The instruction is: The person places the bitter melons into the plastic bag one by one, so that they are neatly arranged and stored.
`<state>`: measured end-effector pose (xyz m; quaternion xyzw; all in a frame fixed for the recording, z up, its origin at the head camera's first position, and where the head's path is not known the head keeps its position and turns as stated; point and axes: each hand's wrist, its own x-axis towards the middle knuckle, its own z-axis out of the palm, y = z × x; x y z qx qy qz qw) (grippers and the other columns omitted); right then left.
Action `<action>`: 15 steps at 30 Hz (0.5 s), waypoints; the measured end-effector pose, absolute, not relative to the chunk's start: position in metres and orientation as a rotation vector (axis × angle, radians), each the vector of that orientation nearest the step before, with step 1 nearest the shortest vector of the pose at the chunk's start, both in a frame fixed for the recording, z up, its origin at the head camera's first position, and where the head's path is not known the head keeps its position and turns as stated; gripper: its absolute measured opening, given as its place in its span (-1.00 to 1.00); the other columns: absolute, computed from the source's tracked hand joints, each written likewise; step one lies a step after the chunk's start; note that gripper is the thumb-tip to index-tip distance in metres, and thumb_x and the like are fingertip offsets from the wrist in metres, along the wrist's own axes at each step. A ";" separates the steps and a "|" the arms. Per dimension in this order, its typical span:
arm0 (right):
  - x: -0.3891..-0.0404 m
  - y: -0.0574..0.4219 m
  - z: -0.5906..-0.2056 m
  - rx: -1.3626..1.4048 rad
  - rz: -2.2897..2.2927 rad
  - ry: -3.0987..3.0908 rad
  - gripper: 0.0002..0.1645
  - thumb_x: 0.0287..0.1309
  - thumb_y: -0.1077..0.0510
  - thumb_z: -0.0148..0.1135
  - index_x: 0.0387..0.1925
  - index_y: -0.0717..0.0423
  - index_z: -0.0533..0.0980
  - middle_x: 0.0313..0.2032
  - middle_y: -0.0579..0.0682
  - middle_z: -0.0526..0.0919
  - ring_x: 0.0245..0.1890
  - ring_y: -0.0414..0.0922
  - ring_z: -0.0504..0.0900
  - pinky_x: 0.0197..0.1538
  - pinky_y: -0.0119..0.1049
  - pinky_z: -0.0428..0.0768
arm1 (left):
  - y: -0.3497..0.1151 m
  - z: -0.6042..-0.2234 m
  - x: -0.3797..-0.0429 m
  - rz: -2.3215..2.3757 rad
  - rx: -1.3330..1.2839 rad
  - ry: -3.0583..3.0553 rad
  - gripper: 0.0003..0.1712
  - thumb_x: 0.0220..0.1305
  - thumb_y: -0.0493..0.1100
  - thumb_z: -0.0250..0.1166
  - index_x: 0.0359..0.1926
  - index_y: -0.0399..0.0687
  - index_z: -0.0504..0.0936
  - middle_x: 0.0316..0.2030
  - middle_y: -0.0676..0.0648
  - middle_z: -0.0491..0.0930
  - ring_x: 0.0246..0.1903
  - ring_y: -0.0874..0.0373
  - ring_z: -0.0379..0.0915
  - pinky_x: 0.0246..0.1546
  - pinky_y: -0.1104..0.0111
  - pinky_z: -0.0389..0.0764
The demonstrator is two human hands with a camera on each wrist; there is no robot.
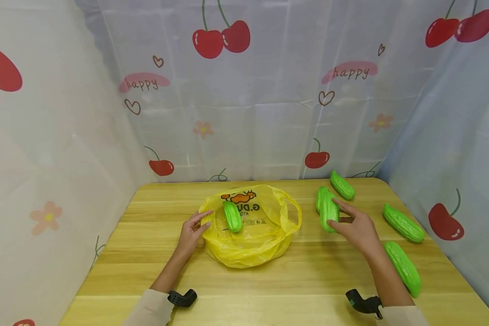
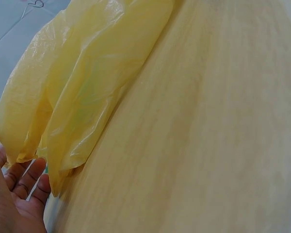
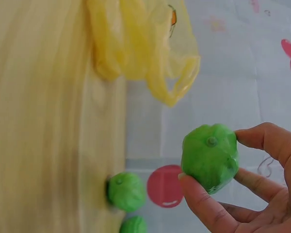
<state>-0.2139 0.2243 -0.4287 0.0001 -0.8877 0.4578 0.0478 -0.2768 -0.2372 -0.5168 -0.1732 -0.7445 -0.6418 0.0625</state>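
My right hand [image 1: 356, 226] pinches a green ridged toy bitter melon [image 3: 209, 158] between thumb and fingertips, lifted above the table to the right of the bag. Another toy bitter melon [image 1: 320, 199] shows partly behind the held one. A yellow plastic bag [image 1: 248, 253] with printed letters and a cartoon figure lies with its mouth spread wide. Inside it is a toy bitter melon [image 1: 232, 217]. My left hand [image 1: 192, 233] holds the bag's left rim with thumb and fingers; the bag film hides part of the grip in the left wrist view [image 2: 26, 187].
On the right side of the wooden table [image 1: 269, 299] lie more toy bitter melons: one at the back [image 1: 342, 185], one near the right edge [image 1: 403, 222] and one beside my right forearm [image 1: 403, 267]. A printed curtain [image 1: 261, 113] encloses the table behind and at both sides.
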 end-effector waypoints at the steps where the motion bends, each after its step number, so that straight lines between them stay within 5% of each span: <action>1: -0.213 0.222 -0.425 0.013 1.387 -2.702 -0.12 0.28 -0.06 0.39 0.54 -0.04 0.25 0.38 0.41 0.33 0.19 0.33 0.52 -0.13 -0.10 0.65 | -0.237 -0.517 -0.277 -1.947 -0.525 -2.245 -0.55 0.46 -0.32 0.21 0.29 -0.44 0.49 0.31 -0.38 0.42 0.51 -0.22 -0.06 0.37 -0.14 0.18; 6: -0.206 0.209 -0.408 0.102 1.365 -2.673 -0.15 0.27 -0.03 0.41 0.52 -0.07 0.29 0.39 0.33 0.35 0.17 0.29 0.54 -0.16 -0.15 0.61 | -0.237 -0.519 -0.276 -1.969 -0.527 -2.234 -0.54 0.46 -0.32 0.21 0.30 -0.46 0.48 0.32 -0.40 0.41 0.54 -0.24 -0.21 0.42 -0.13 0.07; 15: -0.203 0.181 -0.394 0.276 1.385 -2.618 -0.19 0.22 0.06 0.46 0.47 -0.13 0.37 0.40 0.23 0.39 0.12 0.19 0.62 -0.14 -0.24 0.64 | -0.237 -0.519 -0.277 -1.971 -0.544 -2.201 -0.55 0.44 -0.35 0.22 0.27 -0.51 0.49 0.28 -0.43 0.43 0.52 -0.22 -0.10 0.22 0.54 0.33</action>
